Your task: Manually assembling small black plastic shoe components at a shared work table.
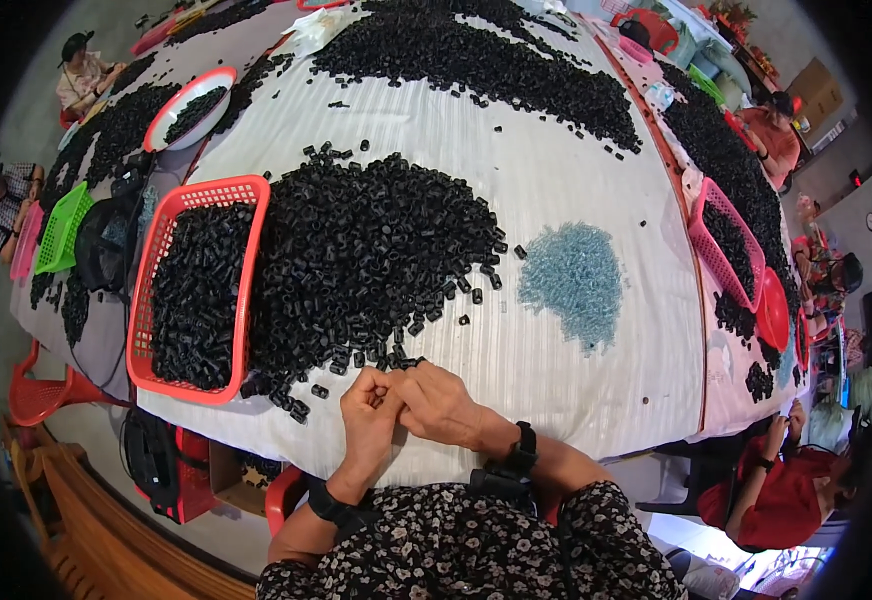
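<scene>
Black pieces [376, 240], left hand [366, 405] touching right hand [443, 403]

The person wears a black shirt [456, 545] printed all over with small, pale, whitish-grey flowers, dense across the chest. Its sleeves are cut from the same floral cloth and stop short, leaving the forearms uncovered. A plain black band [327, 504] wraps the left wrist, with a broader dark part toward the body. A second black band [523, 447] circles the right wrist, and near it sits a blocky black piece [497, 483] with rounded ends; how the two join is unclear. Both hands [443, 404] are bare.
</scene>
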Action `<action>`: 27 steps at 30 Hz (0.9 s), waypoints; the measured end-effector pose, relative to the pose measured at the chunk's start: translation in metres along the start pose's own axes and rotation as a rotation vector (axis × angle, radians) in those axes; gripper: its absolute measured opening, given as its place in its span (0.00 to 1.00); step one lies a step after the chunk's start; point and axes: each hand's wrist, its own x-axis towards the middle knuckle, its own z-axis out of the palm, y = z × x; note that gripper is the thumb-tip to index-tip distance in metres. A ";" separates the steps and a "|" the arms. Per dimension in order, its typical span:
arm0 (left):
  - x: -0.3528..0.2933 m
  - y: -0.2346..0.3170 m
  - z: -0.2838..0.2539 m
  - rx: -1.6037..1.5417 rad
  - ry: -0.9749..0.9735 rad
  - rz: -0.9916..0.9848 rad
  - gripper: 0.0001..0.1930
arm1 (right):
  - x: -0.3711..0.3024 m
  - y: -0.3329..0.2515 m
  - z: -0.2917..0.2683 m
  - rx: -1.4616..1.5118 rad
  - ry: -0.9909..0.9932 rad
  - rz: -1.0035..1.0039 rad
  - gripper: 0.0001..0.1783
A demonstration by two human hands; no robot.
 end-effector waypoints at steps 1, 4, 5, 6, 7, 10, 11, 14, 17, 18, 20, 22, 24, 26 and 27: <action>0.001 0.001 0.001 -0.047 -0.028 0.008 0.02 | -0.001 0.000 0.001 0.077 0.003 0.032 0.19; 0.000 0.019 0.003 -0.062 -0.014 -0.074 0.08 | 0.003 -0.003 -0.010 0.202 -0.027 0.146 0.17; 0.001 0.017 -0.007 -0.008 -0.060 -0.037 0.12 | 0.006 -0.004 -0.017 0.256 -0.060 0.221 0.16; 0.002 0.018 -0.015 -0.011 -0.064 -0.032 0.12 | 0.006 0.000 -0.024 0.250 -0.059 0.218 0.16; 0.002 0.021 -0.020 -0.008 -0.092 0.001 0.12 | 0.005 0.006 -0.033 0.170 -0.054 0.237 0.16; 0.002 0.031 -0.033 -0.008 -0.121 0.046 0.10 | -0.010 0.031 -0.053 -0.022 0.038 0.433 0.11; 0.003 0.032 -0.036 -0.039 -0.145 0.076 0.10 | -0.018 0.044 -0.062 -0.097 0.057 0.509 0.09; 0.005 0.029 -0.040 -0.098 -0.173 0.120 0.11 | -0.037 0.071 -0.085 -0.250 0.086 0.596 0.06; 0.003 0.025 -0.043 -0.066 -0.102 0.122 0.09 | -0.036 0.075 -0.090 -0.304 0.093 0.618 0.05; 0.003 0.024 -0.046 -0.058 -0.057 0.125 0.08 | -0.035 0.075 -0.089 -0.284 0.092 0.631 0.05; 0.001 0.027 -0.050 -0.043 0.000 0.127 0.07 | -0.022 0.077 -0.076 -0.253 0.081 0.612 0.06; 0.001 0.037 -0.052 -0.005 0.070 0.181 0.07 | -0.014 0.078 -0.068 -0.215 0.071 0.593 0.06; 0.003 0.050 -0.059 0.097 0.131 0.250 0.08 | -0.011 0.082 -0.063 -0.370 -0.053 0.577 0.06; 0.005 0.065 -0.074 0.274 0.256 0.382 0.10 | -0.011 0.082 -0.058 -0.360 -0.080 0.586 0.05; 0.006 0.076 -0.079 0.298 0.363 0.430 0.11 | -0.010 0.081 -0.056 -0.380 -0.079 0.577 0.04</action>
